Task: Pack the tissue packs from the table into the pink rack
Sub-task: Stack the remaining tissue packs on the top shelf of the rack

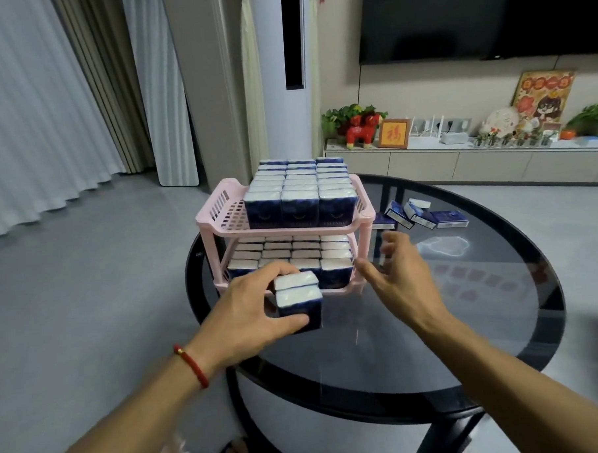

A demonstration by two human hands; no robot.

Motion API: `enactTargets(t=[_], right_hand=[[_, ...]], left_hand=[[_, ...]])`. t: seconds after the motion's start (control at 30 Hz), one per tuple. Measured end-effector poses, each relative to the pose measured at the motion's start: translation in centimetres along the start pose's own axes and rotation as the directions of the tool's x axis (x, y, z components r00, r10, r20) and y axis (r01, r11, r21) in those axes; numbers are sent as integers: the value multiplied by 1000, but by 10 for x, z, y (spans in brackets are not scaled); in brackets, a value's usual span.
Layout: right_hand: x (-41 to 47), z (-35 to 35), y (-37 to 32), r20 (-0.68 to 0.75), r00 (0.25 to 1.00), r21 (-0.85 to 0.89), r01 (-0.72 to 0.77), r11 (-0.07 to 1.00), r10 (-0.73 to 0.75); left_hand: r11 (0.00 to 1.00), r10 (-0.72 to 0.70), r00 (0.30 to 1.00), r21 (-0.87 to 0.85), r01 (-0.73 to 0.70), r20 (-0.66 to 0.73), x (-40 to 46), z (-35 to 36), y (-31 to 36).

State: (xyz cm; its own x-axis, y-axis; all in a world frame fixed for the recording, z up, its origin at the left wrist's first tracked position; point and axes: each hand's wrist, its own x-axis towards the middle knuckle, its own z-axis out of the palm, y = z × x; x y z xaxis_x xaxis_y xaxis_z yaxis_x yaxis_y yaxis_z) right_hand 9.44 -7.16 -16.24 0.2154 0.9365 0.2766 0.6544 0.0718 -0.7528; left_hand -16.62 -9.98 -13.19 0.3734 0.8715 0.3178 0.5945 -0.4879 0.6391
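Observation:
A pink two-tier rack [221, 209] stands on the left part of a round dark glass table [483, 314]. Both tiers hold rows of navy-and-white tissue packs, upright. My left hand [250, 317] grips two tissue packs [299, 303] pressed together, thumb on the front and fingers over the top, just in front of the lower tier. My right hand [401, 276] hovers open beside the rack's right front corner, holding nothing. Several loose tissue packs [424, 215] lie on the table behind and to the right of the rack.
The table's rim [206, 326] curves close to my left wrist; grey floor lies beyond it on the left. A long low cabinet [459, 161] with ornaments and plants runs along the far wall under a dark television [480, 16].

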Motion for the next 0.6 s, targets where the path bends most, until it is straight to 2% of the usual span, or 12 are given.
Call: enactTargets(t=[0.07, 0.2, 0.33, 0.5, 0.6], right_hand=[[14, 6, 1, 51, 997, -29, 67, 997, -65], [26, 12, 4, -35, 993, -94, 107, 990, -111], [21, 11, 5, -78, 992, -55, 100, 994, -104], [20, 2, 14, -96, 994, -6, 47, 999, -47], [20, -2, 18, -93, 993, -2, 67, 998, -67]], left_hand=[[1000, -9, 998, 4, 9, -56, -3, -31, 8], [998, -52, 983, -30, 47, -176, 11, -97, 10], [996, -30, 965, 75, 51, -260, 49, -138, 9], [990, -124, 977, 40, 132, -172, 110, -134, -6], [982, -115, 985, 131, 132, -132, 142, -119, -19]])
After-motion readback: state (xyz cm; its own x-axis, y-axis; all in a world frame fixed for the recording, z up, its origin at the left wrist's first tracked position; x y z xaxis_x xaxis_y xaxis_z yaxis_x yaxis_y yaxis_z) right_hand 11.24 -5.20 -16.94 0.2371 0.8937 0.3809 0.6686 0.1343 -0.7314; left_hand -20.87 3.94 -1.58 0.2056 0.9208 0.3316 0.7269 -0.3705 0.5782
